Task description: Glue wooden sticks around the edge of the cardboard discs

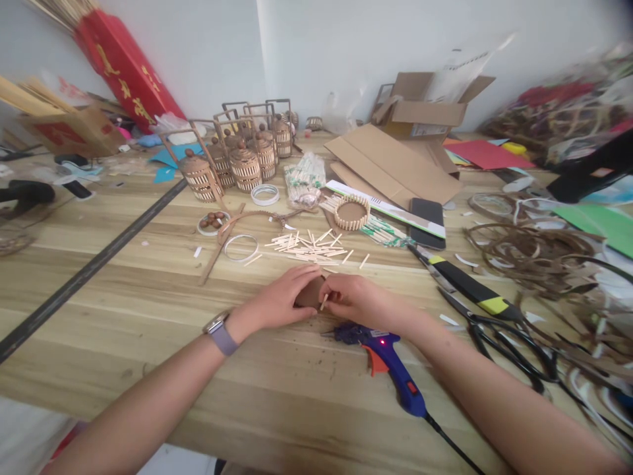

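Room: plain white wall behind, with a corner seam near the middle.
Desk: light wood-grain planks. A dark strip runs diagonally across the left part. Heavy clutter at the back and right, barer towards the front edge.
Back left: red box leaning on the wall.
Back right of centre: open cardboard box, with a flat cardboard sheet lying in front of it.
Right side: tangle of brown strips.
Back centre: cluster of small stick-built baskets.
Near right: scissors. Blue glue gun, red lamp lit, lies just beside the right wrist.
Mid-desk: loose stick pile, just beyond the hands.
Left hand: fingers curled closed over a brown cardboard piece, which sits at centre front of the desk.
Right hand: thumb and fingers pinched on a short stick, held at the piece's edge.
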{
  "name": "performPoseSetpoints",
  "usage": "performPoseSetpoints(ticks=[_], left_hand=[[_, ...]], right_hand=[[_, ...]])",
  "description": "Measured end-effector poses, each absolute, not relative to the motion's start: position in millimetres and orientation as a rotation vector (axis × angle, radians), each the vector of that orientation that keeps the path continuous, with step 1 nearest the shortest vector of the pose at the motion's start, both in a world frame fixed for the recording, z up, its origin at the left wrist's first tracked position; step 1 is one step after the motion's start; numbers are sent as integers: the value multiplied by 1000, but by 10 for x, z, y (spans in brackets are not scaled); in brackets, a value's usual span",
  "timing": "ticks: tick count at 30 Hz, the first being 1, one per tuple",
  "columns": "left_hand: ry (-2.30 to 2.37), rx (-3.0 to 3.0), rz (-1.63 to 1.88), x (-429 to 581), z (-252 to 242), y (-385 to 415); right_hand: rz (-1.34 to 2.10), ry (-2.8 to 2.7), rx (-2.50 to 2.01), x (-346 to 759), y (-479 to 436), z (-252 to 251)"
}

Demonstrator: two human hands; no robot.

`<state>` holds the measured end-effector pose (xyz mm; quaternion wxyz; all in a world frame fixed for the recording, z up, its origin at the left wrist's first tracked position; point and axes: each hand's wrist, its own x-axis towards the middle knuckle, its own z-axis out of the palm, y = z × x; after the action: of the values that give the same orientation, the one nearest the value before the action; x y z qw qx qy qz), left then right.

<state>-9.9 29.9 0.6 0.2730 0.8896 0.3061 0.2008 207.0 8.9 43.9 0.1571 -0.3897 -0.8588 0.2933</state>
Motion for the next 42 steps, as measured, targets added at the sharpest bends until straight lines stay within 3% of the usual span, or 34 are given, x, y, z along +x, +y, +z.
performPoseSetpoints(ticks=[28,42], left_hand=[[826,2390,519,-51,20,338],[850,2413,584,24,59,278]], right_hand=[[472,-2654,-835,2082,111,358],[516,-2629,-782,2110,145,353]])
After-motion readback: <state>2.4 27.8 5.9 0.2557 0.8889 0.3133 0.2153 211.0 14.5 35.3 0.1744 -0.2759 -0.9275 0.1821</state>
